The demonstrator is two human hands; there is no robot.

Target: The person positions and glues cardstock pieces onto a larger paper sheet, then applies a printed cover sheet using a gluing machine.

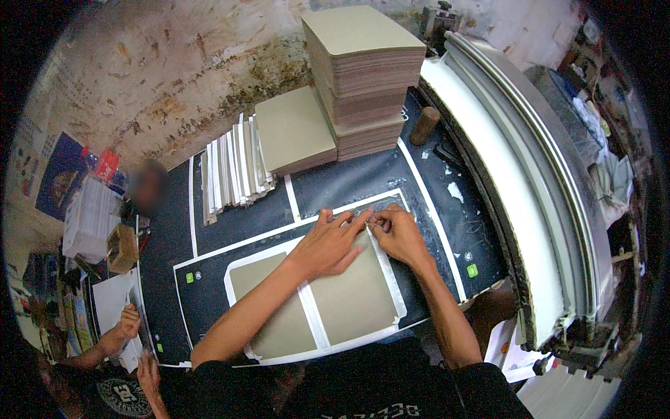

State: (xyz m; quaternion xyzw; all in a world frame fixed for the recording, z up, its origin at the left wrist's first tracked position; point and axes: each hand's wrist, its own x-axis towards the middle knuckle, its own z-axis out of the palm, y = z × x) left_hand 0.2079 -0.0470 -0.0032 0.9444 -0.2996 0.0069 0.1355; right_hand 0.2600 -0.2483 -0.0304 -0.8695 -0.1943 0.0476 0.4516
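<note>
In front of me lies a white paper sheet (400, 304) with two greyish-tan boards on it, the left board (259, 279) and the right board (354, 297). A narrow white strip (312, 314) runs between them. My left hand (333, 243) rests over the far part of the right board, fingers spread and stretched toward the sheet's far right corner. My right hand (399, 237) meets it there, thumb and fingers pinched together. What sits between those fingertips is too small to make out.
Behind the sheet stand a tall stack of boards (366, 70), a lower stack (296, 133) and a row of upright white-edged pieces (237, 164). A brown cylinder (424, 126) stands near a long curved machine (520, 188) at right. At left, a co-worker's hands (130, 321) handle white paper.
</note>
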